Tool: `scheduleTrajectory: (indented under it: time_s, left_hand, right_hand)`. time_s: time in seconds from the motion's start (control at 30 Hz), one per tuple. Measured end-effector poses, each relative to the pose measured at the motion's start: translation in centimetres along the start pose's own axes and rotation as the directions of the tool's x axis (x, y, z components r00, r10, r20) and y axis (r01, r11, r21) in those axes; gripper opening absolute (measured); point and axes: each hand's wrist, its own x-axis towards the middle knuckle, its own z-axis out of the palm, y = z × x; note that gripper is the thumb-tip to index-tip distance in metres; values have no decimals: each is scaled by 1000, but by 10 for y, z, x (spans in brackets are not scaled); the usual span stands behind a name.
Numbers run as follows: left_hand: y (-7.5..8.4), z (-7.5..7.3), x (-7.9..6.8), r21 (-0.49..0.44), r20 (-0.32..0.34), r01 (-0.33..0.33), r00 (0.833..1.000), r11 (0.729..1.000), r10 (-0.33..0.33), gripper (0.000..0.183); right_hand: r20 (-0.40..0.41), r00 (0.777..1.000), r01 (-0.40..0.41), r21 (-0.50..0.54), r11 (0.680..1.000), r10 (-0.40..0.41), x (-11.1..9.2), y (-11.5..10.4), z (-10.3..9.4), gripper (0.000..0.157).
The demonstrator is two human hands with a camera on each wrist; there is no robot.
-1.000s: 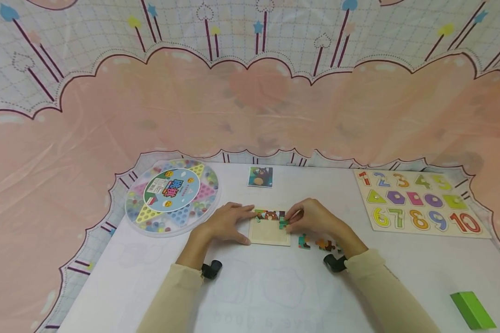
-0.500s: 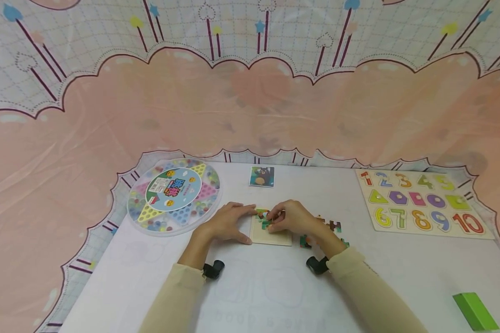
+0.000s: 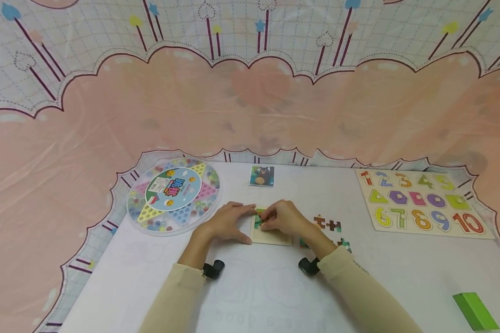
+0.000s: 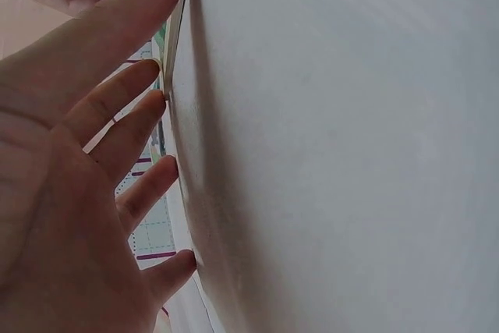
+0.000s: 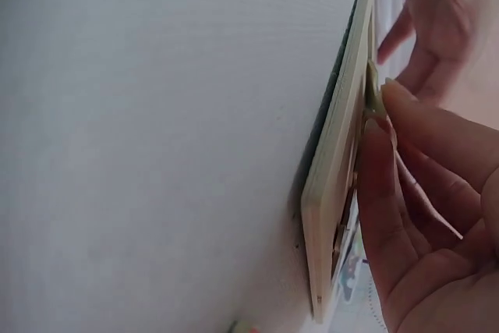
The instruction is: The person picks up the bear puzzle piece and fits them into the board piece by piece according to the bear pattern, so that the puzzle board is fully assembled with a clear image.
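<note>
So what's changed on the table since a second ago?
The right hand has moved left across the wooden board, carrying a pinched puzzle piece from the right edge toward the left side. More loose pieces now show. The left hand stays at the board's left edge; the picture card hasn't moved.

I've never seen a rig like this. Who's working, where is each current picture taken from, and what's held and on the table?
No machine here, just a person's bare-handed work. The wide picture comes from a camera worn on the head; the close ones come from cameras on each wrist. The left hand touches the edge of a wooden puzzle tray; the right hand pinches a puzzle piece over it. Loose pieces lie to the right. The white table also bears a bear card, a round marble game, a number-and-shape board and a green block.
</note>
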Motion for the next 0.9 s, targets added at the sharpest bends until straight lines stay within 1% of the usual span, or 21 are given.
scheduleTrajectory:
  time_s: [0.27, 0.5, 0.7, 0.9]
  left_hand:
    - [-1, 0, 0, -1, 0, -8, 1000, 1000, 8, 82]
    - [-1, 1, 0, -1, -5, -10, 1000, 1000, 10, 82]
    - [-1, 1, -1, -10, -5, -5, 1000, 1000, 5, 82]
    - [-1, 1, 0, -12, -3, -13, 1000, 1000, 13, 82]
  right_hand:
    - [-26, 999, -37, -77, 996, 35, 2, -6, 3, 17]
    - [-43, 998, -54, -136, 989, 49, 2, -10, 6, 17]
    - [-33, 997, -79, -132, 988, 75, 3, -10, 7, 15]
    - [-28, 997, -74, -120, 990, 71, 4, -6, 5, 14]
